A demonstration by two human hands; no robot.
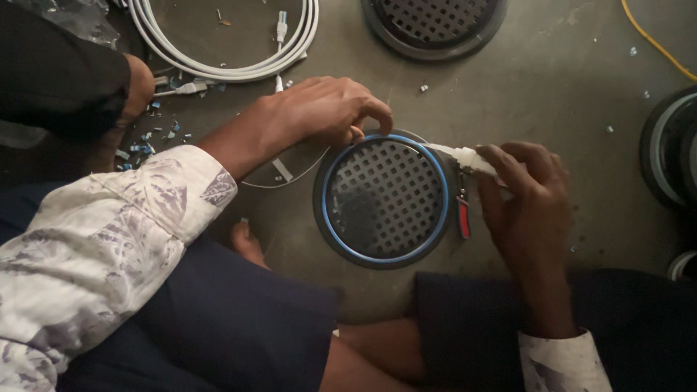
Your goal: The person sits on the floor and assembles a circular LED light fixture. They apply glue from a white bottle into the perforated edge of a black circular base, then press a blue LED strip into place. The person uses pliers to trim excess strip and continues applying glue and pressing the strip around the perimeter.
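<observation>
A round black fixture (385,199) with a square-hole grille and a blue ring inside its rim lies on the floor between my knees. My left hand (319,112) pinches at its upper left rim, where a thin white wire (290,174) runs along the edge. My right hand (526,199) rests at the fixture's right side and grips a white connector (465,156) that points toward the rim. A small red and black clip (462,214) sits on the right edge beside my right fingers.
A coil of white cable (218,69) lies at the top left with small blue scraps (141,145) beside it. Another grille fixture (434,22) sits at the top, more round parts (664,145) at the right edge, and a yellow wire (653,43) at the top right.
</observation>
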